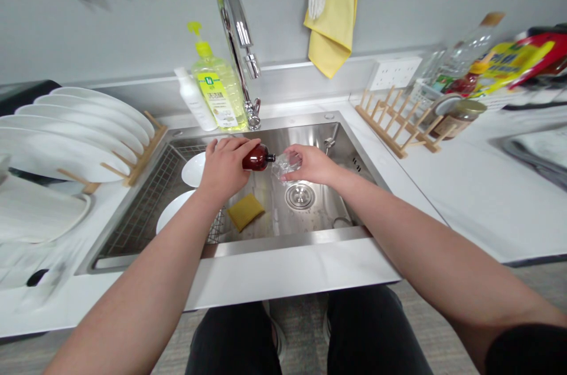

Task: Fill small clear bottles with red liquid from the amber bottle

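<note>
My left hand [225, 169] is shut around a brown amber bottle [257, 157], which lies on its side above the sink with its black neck pointing right. My right hand [311, 164] grips a small clear object [283, 167], perhaps crumpled plastic, just beyond the bottle's neck. Its exact shape is hard to tell. Both hands hover over a stainless steel sink [283, 240]. Below them are a yellow sponge [245, 211], a steel drain [300, 196] and white plates [193, 169] partly hidden by my left hand.
A chrome faucet [234, 26] rises behind the sink beside a green dish soap bottle [217, 91] and a white bottle [192, 97]. White plates stand in a wooden rack [142, 147] on the left. An empty wooden rack [398, 124] stands on the right counter.
</note>
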